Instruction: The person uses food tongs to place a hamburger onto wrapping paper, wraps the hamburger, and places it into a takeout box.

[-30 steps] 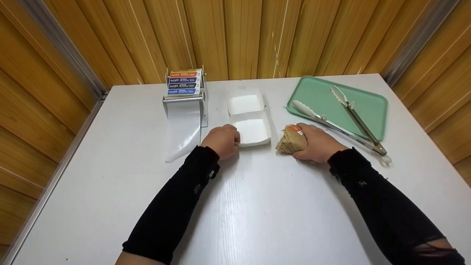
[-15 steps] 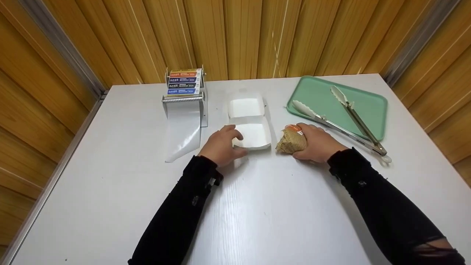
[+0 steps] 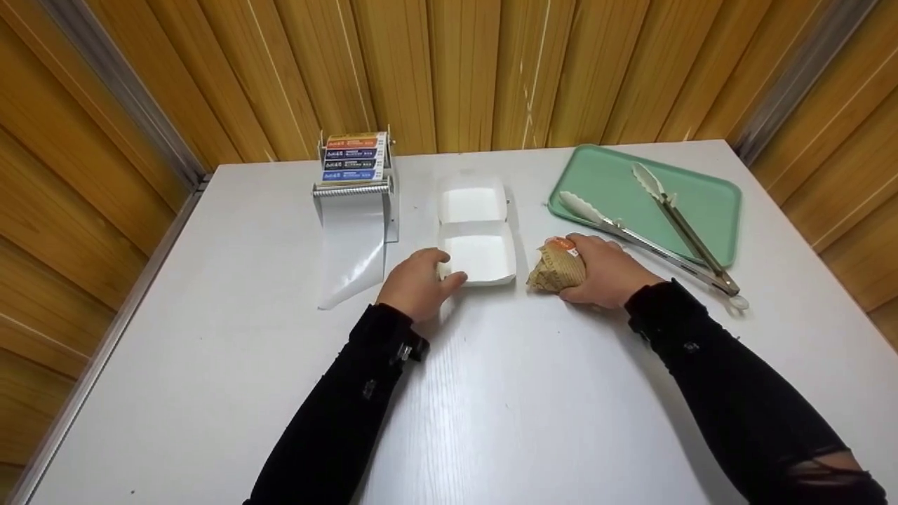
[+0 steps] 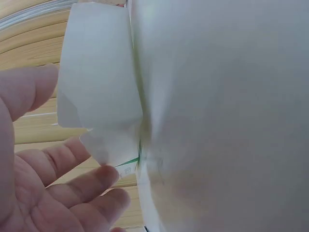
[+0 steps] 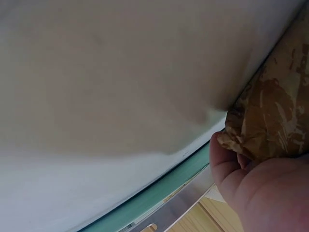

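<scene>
A white clamshell takeout box lies unfolded on the table, its lid half tipped back toward the far side. My left hand is at the near left corner of the box, thumb and fingers spread apart. In the left wrist view the fingers reach along the box's outer wall; whether they touch it is hard to tell. To the right of the box, my right hand grips a paper-wrapped parcel with brown printed wrapping and an orange label. The right wrist view shows its crumpled paper against the curled fingers.
A green tray stands at the back right, with metal tongs spread across it and over its near edge. At the back left stands a label dispenser with several coloured rolls and a hanging backing strip.
My left hand has opened from a closed pose at the box's left edge and drawn slightly back toward me. The right hand and parcel hold still.
</scene>
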### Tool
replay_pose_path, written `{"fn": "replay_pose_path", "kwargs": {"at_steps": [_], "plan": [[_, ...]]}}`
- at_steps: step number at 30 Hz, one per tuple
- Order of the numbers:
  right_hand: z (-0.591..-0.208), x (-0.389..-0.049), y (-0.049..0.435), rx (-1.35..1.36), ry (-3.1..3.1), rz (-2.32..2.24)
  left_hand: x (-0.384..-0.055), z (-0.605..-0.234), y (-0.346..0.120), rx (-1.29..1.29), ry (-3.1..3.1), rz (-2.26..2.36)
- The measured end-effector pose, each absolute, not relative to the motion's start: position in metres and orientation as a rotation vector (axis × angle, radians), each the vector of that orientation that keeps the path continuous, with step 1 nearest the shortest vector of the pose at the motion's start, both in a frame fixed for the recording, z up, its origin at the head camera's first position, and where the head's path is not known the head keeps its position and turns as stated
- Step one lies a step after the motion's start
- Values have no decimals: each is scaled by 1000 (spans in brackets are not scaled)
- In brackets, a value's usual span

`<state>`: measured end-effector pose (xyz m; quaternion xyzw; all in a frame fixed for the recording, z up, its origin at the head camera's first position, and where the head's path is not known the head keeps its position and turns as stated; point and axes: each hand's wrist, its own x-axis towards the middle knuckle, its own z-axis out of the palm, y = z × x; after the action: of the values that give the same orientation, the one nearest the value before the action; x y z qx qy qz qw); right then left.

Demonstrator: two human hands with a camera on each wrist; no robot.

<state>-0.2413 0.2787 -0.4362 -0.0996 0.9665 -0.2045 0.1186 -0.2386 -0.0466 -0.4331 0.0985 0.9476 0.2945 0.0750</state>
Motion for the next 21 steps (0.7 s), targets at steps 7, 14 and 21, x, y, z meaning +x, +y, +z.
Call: {"fn": "replay_pose_path", "kwargs": {"at_steps": [7,14,21], "plan": [[-436,-242,280,-300,2844,-625,-239,-435,-46,302,2815,894],[-422,-250,280,-293,2921,-716,-237,-436,-45,316,2810,916],[-401,-255,266,-304,2890,-738,-235,-436,-41,344,2811,900]]}}
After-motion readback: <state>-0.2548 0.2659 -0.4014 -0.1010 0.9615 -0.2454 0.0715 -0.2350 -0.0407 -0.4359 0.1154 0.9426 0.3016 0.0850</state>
